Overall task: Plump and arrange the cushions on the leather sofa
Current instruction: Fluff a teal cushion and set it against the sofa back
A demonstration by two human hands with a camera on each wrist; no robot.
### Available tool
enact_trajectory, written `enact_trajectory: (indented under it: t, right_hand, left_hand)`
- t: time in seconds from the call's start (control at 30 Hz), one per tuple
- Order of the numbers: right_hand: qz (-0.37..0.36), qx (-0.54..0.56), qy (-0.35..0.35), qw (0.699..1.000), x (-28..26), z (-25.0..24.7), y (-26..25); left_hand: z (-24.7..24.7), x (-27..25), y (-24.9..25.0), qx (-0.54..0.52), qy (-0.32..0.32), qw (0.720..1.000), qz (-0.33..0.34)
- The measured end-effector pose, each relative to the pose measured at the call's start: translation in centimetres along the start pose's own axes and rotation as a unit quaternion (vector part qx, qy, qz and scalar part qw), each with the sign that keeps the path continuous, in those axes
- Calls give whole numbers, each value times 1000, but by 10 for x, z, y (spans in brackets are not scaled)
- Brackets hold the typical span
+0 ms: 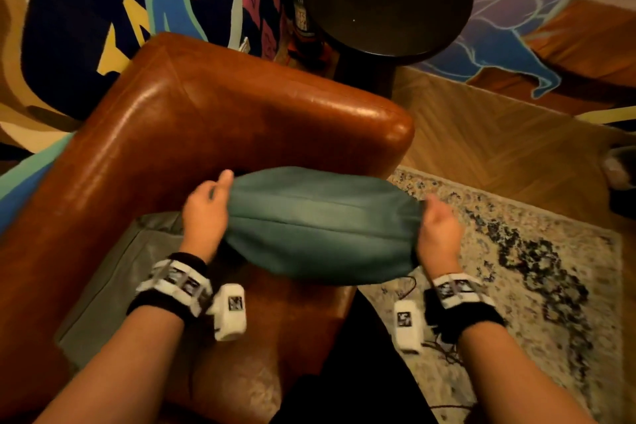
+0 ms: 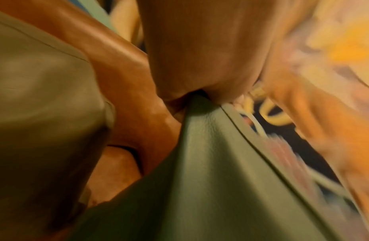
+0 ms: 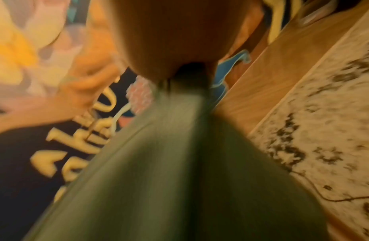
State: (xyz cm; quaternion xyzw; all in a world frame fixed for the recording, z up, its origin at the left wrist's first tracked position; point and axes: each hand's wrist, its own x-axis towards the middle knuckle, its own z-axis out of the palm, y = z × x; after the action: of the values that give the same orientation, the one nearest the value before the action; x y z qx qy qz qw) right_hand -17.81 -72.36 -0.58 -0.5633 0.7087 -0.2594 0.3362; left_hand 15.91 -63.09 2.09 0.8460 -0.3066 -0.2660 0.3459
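Left hand (image 1: 205, 213) and right hand (image 1: 439, 230) each grip the green cushion's (image 1: 320, 224) ends above the sofa (image 1: 213, 113).

We see a teal-green cushion (image 1: 320, 220) above a glossy reddish-brown leather sofa (image 1: 220, 120), where a grey cushion (image 1: 113, 279) lies. The rug (image 1: 537, 251) is cream with black mottling (partly floral), the floor (image 1: 481, 134) honey herringbone wood, the round side table (image 1: 389, 0) near-black.

The brown leather sofa (image 1: 213, 120) carries a grey cushion (image 1: 113, 272) on its seat, below and left of the left hand's (image 1: 204, 213) grip.
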Motion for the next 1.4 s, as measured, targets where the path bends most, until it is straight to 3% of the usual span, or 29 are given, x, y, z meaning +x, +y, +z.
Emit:
enact_trajectory:
  t: [0.07,0.2,0.3,0.4,0.43,0.5,0.57,0.6,0.67,0.73,0.77,0.83,0.9,0.97,1.03,1.13,1.23,1.33,1.4]
  right_hand:
    - [-12,-10,26,1000,2,-14,5]
    - [-30,-22,-7,999,-7,-18,1]
    - [36,-47,39,997,-3,-11,32]
    - [87,-95,-25,991,5,8,50]
    - [71,-129,-68,987,7,10,53]
    - [-27,-191,-187,963,8,14,55]
    - [-114,-135,-317,932,-6,19,42]
    - [-120,-90,-360,921,-19,23,37]
    - [-51,3,-335,941,-41,34,29]
    - [11,45,-229,972,-45,35,37]
    - [16,21,-170,985,-46,31,45]
    - [79,-5,-70,994,-39,18,68]
    - [158,33,-12,987,-33,4,86]
    - [205,116,-23,972,-28,-7,98]
    - [237,176,-51,954,-18,-11,110]
    - [251,194,-69,946,-4,-11,105]
    - [257,175,-61,948,3,-8,89]
    - [150,57,-66,985,-1,-15,62]
    - [91,34,-85,992,-5,-26,48]
  left_hand:
    - [-12,5,10,1,34,999,6]
    - [-22,5,43,-42,74,995,50]
    - [-19,-6,72,-76,73,990,89]
    - [5,-35,104,-86,82,987,110]
    - [16,-48,112,-71,61,988,121]
    - [41,-74,118,-5,-2,988,154]
    - [72,-96,114,70,-82,977,185]
    - [88,-104,109,89,-137,967,194]
    - [118,-113,90,103,-274,934,203]
    - [137,-114,65,126,-395,884,215]
    - [141,-111,49,162,-418,867,218]
    - [139,-96,24,234,-382,862,239]
    - [126,-73,8,282,-257,890,249]
    - [109,-41,-1,323,-143,921,166]
    - [94,-5,-6,274,-89,957,39]
    - [86,41,-5,58,-90,993,-58]
    - [90,69,-9,-91,-121,979,-137]
    - [93,73,-24,-37,-143,987,-63]
    - [73,62,-11,-31,-100,994,-16]
